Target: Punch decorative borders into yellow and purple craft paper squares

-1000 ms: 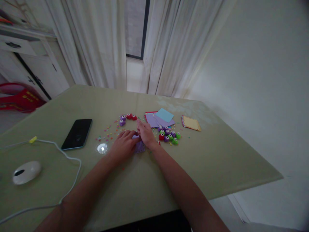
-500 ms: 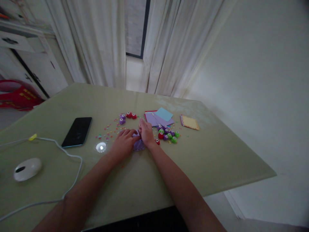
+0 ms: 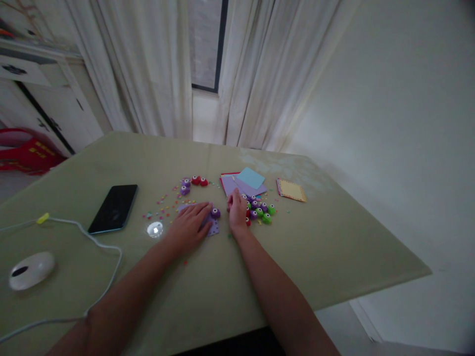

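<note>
My left hand (image 3: 191,222) lies flat with its fingers stretched out over a purple dotted card (image 3: 213,228), covering much of it. Touching or very near those fingertips is a small purple figure (image 3: 215,213) with a big white eye. To the right, my right hand (image 3: 236,207) is closed, its fingers curled, and whatever they hold is hidden. Just beyond it sits a cluster of small round red, purple and green eyed figures (image 3: 260,211), partly covered by that hand. Several red and purple figures (image 3: 185,189) stand farther off, on the left.
Tiny coloured bits (image 3: 162,210) are scattered over the table (image 3: 334,252). Loose purple and blue cards (image 3: 251,178) lie behind the cluster, a yellow card stack (image 3: 291,190) to their right. On the left are a black phone (image 3: 114,208), a white mouse (image 3: 32,271) and a white cable (image 3: 118,262).
My right hand has moved right, off the purple card, toward the cluster. My left hand has flattened over the card, and a purple eyed figure now shows there. The view has shifted slightly.
</note>
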Motion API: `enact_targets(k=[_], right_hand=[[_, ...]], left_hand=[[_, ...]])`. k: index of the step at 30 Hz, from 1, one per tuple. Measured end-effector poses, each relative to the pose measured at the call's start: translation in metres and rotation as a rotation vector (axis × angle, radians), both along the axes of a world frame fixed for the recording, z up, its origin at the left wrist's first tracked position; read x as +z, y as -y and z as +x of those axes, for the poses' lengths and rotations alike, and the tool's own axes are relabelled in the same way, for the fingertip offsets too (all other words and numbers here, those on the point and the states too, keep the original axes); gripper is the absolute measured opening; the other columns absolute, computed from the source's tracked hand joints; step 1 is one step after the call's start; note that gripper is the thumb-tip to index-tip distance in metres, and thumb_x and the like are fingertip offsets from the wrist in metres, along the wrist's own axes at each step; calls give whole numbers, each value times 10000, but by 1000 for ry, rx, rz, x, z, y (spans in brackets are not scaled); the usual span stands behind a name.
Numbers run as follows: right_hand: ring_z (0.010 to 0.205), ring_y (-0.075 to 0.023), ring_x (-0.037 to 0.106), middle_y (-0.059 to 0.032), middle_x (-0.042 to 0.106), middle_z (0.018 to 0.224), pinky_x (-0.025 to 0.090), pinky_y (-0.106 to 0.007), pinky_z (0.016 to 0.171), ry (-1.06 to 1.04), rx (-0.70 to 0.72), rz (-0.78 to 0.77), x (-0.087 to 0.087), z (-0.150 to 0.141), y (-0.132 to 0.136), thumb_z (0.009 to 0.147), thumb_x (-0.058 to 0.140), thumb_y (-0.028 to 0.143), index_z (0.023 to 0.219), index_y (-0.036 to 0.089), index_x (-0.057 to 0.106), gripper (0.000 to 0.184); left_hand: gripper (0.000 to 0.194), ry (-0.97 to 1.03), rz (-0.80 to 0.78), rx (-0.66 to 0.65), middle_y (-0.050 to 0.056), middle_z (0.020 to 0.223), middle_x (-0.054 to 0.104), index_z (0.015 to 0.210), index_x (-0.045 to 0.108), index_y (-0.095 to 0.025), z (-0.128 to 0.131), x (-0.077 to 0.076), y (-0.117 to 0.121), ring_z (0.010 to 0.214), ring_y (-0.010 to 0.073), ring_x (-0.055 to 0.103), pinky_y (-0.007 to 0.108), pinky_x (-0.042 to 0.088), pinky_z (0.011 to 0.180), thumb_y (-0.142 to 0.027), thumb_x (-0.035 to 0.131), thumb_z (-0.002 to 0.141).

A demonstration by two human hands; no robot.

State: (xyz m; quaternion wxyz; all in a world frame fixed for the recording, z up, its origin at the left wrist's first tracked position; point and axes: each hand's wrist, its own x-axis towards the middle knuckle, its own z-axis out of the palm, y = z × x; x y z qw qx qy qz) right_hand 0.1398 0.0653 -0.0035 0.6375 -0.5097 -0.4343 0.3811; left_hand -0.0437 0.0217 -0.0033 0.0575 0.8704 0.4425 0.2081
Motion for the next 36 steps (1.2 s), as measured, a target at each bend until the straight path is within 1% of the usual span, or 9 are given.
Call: enact_targets(k=[3, 5, 8, 11, 14, 20, 29, 33, 36], right_hand=[[474, -121, 288, 87, 339, 528, 252, -274, 474, 55, 90, -26, 0, 13, 0, 948, 464, 795, 655, 261, 453, 609], [513, -130, 385, 67, 446, 567, 321, -271, 508, 106, 191, -32, 2, 25, 9, 907, 632, 706, 694, 236, 552, 522], [731, -165, 585, -8, 690, 851, 461, -275, 668, 220, 314, -11, 9, 41, 29, 817, 843, 474, 937, 202, 734, 317], [935, -199, 643, -78, 723, 1273, 519, -312, 797, 520, 416, 59, 13, 49, 43, 898, 811, 341, 1299, 240, 720, 423], [970, -219, 662, -82, 755, 1236, 525, -365, 910, 728, 511, 101, 13, 49, 44, 970, 757, 269, 1269, 229, 737, 302], [814, -187, 664, -74, 738, 1080, 548, -324, 786, 758, 328, -4, 8, 50, 40, 959, 745, 198, 1190, 178, 724, 233], [768, -177, 663, -104, 673, 1193, 602, -350, 826, 803, 191, -7, 4, 48, 40, 959, 650, 151, 1203, 192, 717, 256], [971, -247, 693, -147, 650, 1300, 602, -409, 943, 872, 118, 97, 9, 45, 46, 986, 632, 189, 1322, 199, 696, 342], [1175, -286, 656, -143, 673, 1263, 550, -441, 1069, 935, 93, 240, 19, 37, 54, 1041, 593, 232, 1320, 213, 709, 303]], left_hand=[[558, -13, -22, 6, 159, 1575, 621, 1575, 545, -135, -1, -1, 1, 1428, 344, 592, 545, 449, 1222, -393, 502, 1082], [567, -17, -34, 8, 155, 1576, 621, 1578, 538, -140, 0, -1, 2, 1432, 338, 591, 542, 442, 1229, -410, 506, 1081], [574, -18, -54, 11, 149, 1579, 619, 1588, 525, -159, 2, -1, 4, 1441, 332, 586, 534, 436, 1236, -420, 513, 1078], [586, -15, -70, 17, 154, 1580, 619, 1590, 519, -160, 4, -2, 7, 1444, 332, 584, 525, 429, 1242, -429, 529, 1070], [618, -13, -67, 36, 161, 1599, 598, 1601, 501, -147, 4, -2, 9, 1457, 339, 569, 527, 418, 1252, -446, 541, 1062], [661, -43, -72, 58, 156, 1648, 544, 1608, 491, -144, 1, 0, 12, 1497, 359, 518, 564, 380, 1277, -501, 544, 1054], [666, -50, -94, 8, 142, 1667, 519, 1582, 539, -213, 3, 1, 16, 1496, 367, 516, 575, 351, 1294, -582, 568, 1029], [652, -42, -95, -10, 141, 1675, 511, 1564, 562, -227, 7, 3, 18, 1508, 360, 504, 577, 345, 1295, -592, 578, 1024], [664, -34, -95, -9, 153, 1675, 507, 1550, 570, -200, 10, 5, 19, 1521, 360, 490, 574, 331, 1302, -588, 612, 1013]])
